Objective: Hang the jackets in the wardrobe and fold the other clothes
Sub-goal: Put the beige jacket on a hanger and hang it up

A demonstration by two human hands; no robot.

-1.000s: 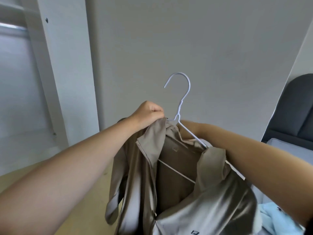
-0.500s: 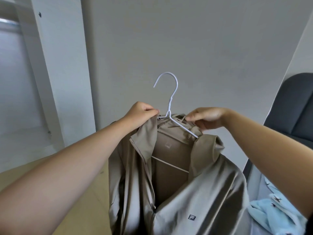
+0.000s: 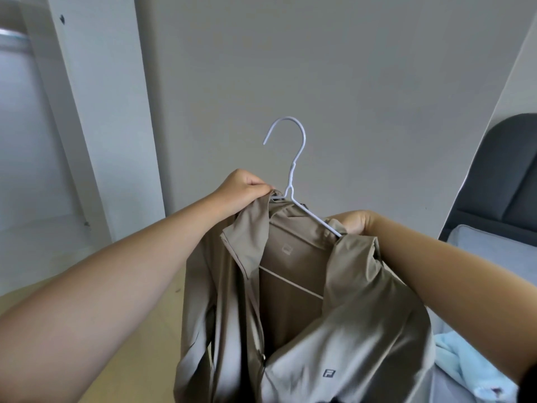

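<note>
A beige zip jacket (image 3: 334, 324) hangs in front of me on a white wire hanger (image 3: 293, 173), its front open and the hanger's bar showing inside. My left hand (image 3: 244, 190) pinches the jacket's left collar at the hanger's left shoulder. My right hand (image 3: 353, 223) grips the jacket's right shoulder over the hanger's right arm; its fingers are partly hidden by the cloth. The hook points up and left, free of any rail.
The open wardrobe (image 3: 96, 112) stands at the left, a metal rail (image 3: 11, 34) at its top left. A grey wall lies ahead. A dark padded headboard (image 3: 505, 181) and a bed with a light blue garment (image 3: 462, 365) are at the right. Wooden floor (image 3: 136, 344) lies below.
My right hand has slid down from the collar near the hook to the jacket's right shoulder. My left hand keeps its pinch on the collar.
</note>
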